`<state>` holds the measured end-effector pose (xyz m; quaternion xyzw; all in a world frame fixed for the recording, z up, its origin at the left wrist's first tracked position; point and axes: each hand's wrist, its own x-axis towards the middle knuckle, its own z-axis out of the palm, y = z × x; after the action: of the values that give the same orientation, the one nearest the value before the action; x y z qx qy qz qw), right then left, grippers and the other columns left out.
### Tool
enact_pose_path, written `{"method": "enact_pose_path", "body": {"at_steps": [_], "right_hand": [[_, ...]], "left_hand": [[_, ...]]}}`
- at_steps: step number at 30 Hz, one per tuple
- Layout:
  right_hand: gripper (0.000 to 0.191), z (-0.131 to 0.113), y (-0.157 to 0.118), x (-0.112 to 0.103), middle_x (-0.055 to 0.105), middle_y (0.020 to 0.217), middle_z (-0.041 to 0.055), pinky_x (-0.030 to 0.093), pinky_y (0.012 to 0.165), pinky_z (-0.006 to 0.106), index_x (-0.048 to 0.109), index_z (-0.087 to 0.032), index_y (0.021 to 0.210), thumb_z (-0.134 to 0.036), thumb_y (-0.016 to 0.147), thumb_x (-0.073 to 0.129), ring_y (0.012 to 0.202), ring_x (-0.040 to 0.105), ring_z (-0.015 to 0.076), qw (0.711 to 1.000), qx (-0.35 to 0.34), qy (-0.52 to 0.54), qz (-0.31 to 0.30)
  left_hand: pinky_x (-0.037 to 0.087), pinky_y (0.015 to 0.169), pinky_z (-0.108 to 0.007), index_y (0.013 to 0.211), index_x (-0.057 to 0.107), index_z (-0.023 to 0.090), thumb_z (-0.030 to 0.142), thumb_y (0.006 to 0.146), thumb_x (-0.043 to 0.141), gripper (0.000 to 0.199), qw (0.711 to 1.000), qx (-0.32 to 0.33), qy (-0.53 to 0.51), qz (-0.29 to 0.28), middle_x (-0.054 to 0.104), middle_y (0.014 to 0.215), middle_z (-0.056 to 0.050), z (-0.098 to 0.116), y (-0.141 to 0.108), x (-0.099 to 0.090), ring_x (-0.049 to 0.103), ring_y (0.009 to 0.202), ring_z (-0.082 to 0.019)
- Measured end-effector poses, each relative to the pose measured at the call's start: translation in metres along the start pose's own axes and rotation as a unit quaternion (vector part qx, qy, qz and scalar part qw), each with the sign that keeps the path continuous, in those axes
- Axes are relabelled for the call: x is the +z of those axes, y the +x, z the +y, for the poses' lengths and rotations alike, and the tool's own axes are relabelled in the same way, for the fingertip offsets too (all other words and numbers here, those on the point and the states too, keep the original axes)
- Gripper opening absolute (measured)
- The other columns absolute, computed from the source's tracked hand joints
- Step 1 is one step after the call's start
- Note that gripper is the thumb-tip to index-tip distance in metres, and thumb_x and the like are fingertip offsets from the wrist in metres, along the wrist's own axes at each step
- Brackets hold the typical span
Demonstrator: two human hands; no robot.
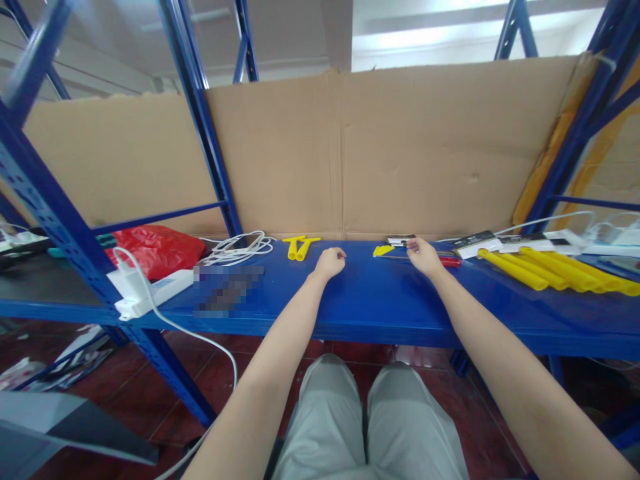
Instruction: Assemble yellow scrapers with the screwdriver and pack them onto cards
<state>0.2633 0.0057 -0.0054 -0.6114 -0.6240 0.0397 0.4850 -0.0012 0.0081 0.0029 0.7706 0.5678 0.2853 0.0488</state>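
Observation:
My left hand (331, 263) rests on the blue shelf (370, 300) with its fingers curled into a loose fist; nothing shows in it. To its left lie two yellow T-shaped plastic pieces (301, 249). Farther right, my right hand (423, 256) has its fingers drawn together at the end of a small black-and-white card packet (399, 240). Whether it grips the packet or something smaller is hidden. Under this hand passes the thin shaft of a screwdriver, whose red handle (450, 262) sticks out on the right. A small yellow piece (383, 251) lies near the shaft.
Several yellow tubes with black-and-white cards (550, 270) lie at the right. On the left are a coiled white cable (240, 249), a red plastic bag (157, 250) and a white power strip (165, 288). Cardboard (400, 153) stands behind; a blue post (200, 120) rises at left.

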Motion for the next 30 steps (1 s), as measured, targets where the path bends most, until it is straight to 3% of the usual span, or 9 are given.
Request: {"method": "enact_pose_path", "body": {"at_steps": [3, 6, 9, 12, 17, 22, 30], "right_hand": [[0.018, 0.001, 0.000, 0.001, 0.067, 0.090, 0.0073, 0.049, 0.085, 0.036, 0.057, -0.019, 0.077, -0.006, 0.067, 0.051, 0.085, 0.063, 0.0195, 1.000, -0.005, 0.001, 0.000], [0.017, 0.002, 0.000, 0.002, 0.067, 0.089, 0.0069, 0.049, 0.084, 0.035, 0.056, -0.019, 0.076, -0.005, 0.068, 0.051, 0.083, 0.063, 0.0191, 1.000, -0.005, -0.001, 0.000], [0.017, 0.002, 0.000, 0.002, 0.068, 0.088, 0.0068, 0.049, 0.084, 0.035, 0.056, -0.019, 0.075, -0.005, 0.068, 0.051, 0.082, 0.064, 0.0188, 1.000, -0.008, -0.008, -0.004], [0.016, 0.002, 0.000, 0.002, 0.068, 0.088, 0.0070, 0.049, 0.084, 0.035, 0.056, -0.019, 0.075, -0.005, 0.069, 0.051, 0.083, 0.064, 0.0190, 1.000, -0.014, -0.015, -0.009], [0.020, 0.001, -0.001, 0.001, 0.068, 0.091, 0.0083, 0.049, 0.085, 0.035, 0.058, -0.018, 0.080, -0.004, 0.068, 0.050, 0.084, 0.064, 0.0192, 1.000, -0.004, -0.023, -0.015], [0.020, -0.002, -0.001, -0.001, 0.069, 0.091, 0.0082, 0.050, 0.084, 0.037, 0.060, -0.018, 0.081, -0.006, 0.067, 0.050, 0.083, 0.065, 0.0195, 1.000, 0.000, -0.015, -0.002], [0.019, 0.006, 0.003, -0.005, 0.069, 0.088, 0.0075, 0.049, 0.086, 0.037, 0.061, -0.019, 0.079, -0.007, 0.067, 0.051, 0.086, 0.065, 0.0207, 1.000, 0.009, -0.015, 0.022]], "left_hand": [[0.044, 0.097, -0.036, 0.101, 0.070, 0.022, 0.012, 0.077, 0.051, 0.032, 0.996, -0.060, 0.073, -0.003, 0.068, 0.113, -0.006, 0.000, -0.003, -0.006, 0.059, 0.111, -0.023], [0.038, 0.101, -0.044, 0.115, 0.063, 0.017, 0.019, 0.077, 0.053, 0.039, 0.978, -0.144, 0.147, 0.038, 0.058, 0.127, -0.015, -0.007, -0.005, -0.015, 0.048, 0.124, -0.031], [0.031, 0.105, -0.048, 0.126, 0.054, 0.014, 0.022, 0.077, 0.053, 0.049, 0.960, -0.213, 0.172, 0.063, 0.051, 0.133, -0.020, -0.020, -0.004, -0.022, 0.039, 0.131, -0.034], [0.027, 0.106, -0.051, 0.127, 0.052, 0.021, 0.024, 0.079, 0.052, 0.049, 0.951, -0.254, 0.170, 0.045, 0.050, 0.135, -0.018, -0.031, -0.002, -0.024, 0.039, 0.131, -0.034], [0.022, 0.108, -0.056, 0.125, 0.054, 0.019, 0.017, 0.079, 0.049, 0.047, 0.959, -0.222, 0.173, 0.040, 0.054, 0.130, -0.019, -0.036, -0.001, -0.024, 0.039, 0.131, -0.033], [0.023, 0.108, -0.052, 0.124, 0.055, 0.014, 0.015, 0.081, 0.044, 0.043, 0.962, -0.201, 0.181, 0.044, 0.057, 0.127, -0.020, -0.030, -0.003, -0.024, 0.043, 0.128, -0.032], [0.029, 0.103, -0.049, 0.115, 0.060, 0.021, 0.014, 0.077, 0.052, 0.039, 0.974, -0.163, 0.155, 0.041, 0.061, 0.122, -0.014, -0.017, -0.005, -0.020, 0.051, 0.120, -0.030]]}}
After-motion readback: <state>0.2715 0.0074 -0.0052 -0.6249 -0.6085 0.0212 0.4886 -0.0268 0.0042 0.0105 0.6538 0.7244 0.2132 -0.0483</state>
